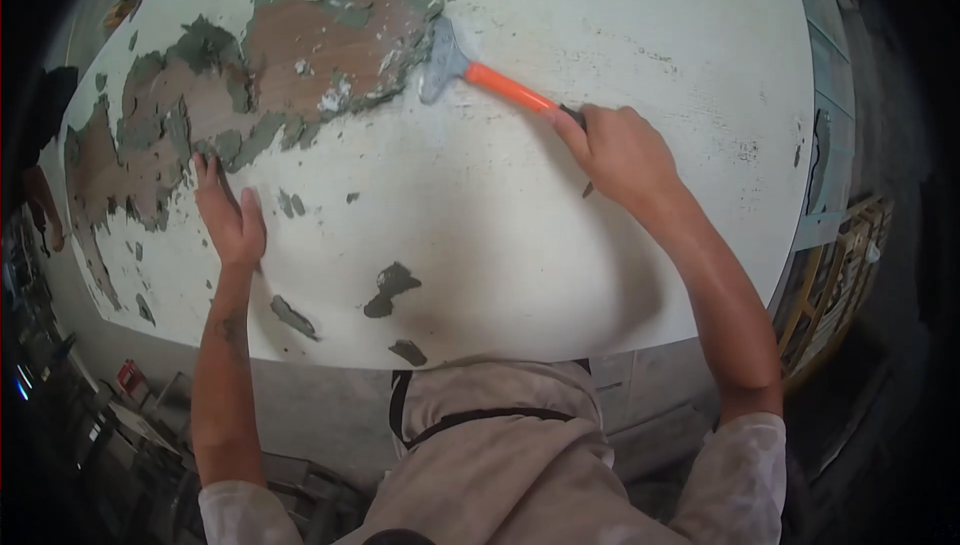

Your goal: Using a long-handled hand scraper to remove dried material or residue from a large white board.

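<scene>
My right hand (pixel 622 153) is wrapped round the handle of a scraper (pixel 505 85) with an orange shaft and a wide grey head. That head lies against the white board (pixel 560 275), at the right end of a bare reddish-brown patch (pixel 320 40). Ragged grey-green flakes (pixel 205 45) of peeled coating edge the patch. My left hand (pixel 232 225) rests on the board with its fingers stretched out, its fingertips at the lower edge of the patch. It holds nothing.
Loose grey flakes (pixel 392 288) lie on the board nearer my body. Beyond its right edge stands a yellowish slatted frame (pixel 835 275). Part of another person's hand (pixel 42 207) shows at the far left. A small red object (pixel 130 377) sits at the lower left.
</scene>
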### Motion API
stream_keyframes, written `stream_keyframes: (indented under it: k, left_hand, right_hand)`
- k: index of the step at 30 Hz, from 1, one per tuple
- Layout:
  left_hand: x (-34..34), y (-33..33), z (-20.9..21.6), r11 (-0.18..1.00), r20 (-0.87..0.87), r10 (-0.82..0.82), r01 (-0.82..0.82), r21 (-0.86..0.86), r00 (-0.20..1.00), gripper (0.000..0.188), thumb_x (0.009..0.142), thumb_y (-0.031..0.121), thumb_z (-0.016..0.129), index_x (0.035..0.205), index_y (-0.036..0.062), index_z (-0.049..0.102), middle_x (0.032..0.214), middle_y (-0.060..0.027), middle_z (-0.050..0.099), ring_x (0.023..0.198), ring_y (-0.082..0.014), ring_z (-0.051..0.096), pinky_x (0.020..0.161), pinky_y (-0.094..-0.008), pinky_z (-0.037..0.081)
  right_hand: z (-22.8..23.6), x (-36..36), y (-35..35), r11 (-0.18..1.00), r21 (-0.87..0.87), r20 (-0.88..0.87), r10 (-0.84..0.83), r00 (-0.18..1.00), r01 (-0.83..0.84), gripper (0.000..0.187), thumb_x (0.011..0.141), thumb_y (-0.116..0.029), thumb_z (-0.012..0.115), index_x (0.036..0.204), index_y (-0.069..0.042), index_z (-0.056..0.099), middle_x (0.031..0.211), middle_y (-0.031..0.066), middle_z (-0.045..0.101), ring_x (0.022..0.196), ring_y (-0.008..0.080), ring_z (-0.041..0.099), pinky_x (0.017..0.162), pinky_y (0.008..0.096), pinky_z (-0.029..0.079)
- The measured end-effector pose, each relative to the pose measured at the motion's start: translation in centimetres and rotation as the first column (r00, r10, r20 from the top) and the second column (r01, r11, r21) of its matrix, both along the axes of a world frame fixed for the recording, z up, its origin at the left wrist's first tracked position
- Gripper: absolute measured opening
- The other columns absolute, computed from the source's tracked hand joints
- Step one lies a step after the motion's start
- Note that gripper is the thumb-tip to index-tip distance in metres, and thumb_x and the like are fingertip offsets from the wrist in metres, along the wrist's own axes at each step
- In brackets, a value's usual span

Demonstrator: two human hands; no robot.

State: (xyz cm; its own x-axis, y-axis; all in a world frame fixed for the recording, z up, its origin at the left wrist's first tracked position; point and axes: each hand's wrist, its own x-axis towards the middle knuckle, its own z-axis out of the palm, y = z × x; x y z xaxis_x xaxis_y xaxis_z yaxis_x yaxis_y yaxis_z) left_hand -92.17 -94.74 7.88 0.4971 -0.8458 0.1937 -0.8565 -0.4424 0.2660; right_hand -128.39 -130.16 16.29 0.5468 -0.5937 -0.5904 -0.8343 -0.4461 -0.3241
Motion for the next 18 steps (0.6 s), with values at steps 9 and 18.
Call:
stream_keyframes:
  k: [9,18]
  left_hand:
    - [-0.5,-0.6,-0.6,0.999,-0.055,-0.049,0.049,-0.003,0.997,0.066,0.104,0.020,0.050,0.156,-0.0129,0.027,0.168,-0.0307,0.019,0.156,-0.0416,0.024,0.126,-0.0470,0.022]
    - [0.4,-0.1,-0.3,0.998,-0.096,0.019,-0.025,-0.065,0.995,0.068,0.100,0.027,0.053,0.157,-0.0060,0.034,0.167,-0.0300,0.026,0.154,-0.0429,0.030,0.125,-0.0571,0.013]
  right_hand:
    - [-1.3,-0.3,1.6,0.989,-0.147,0.003,0.035,0.999,-0.035,0.060,0.106,-0.054,0.050,0.090,-0.001,0.073,0.066,0.0198,0.068,0.066,0.0389,0.069,0.064,0.0494,0.055]
    - [1.5,-6.0,1.3,0.467,0.837,0.157,-0.705,0.691,0.286,0.046,0.109,-0.042,0.053,0.124,0.000,0.061,0.079,0.0005,0.060,0.058,0.0129,0.057,0.051,0.0303,0.045]
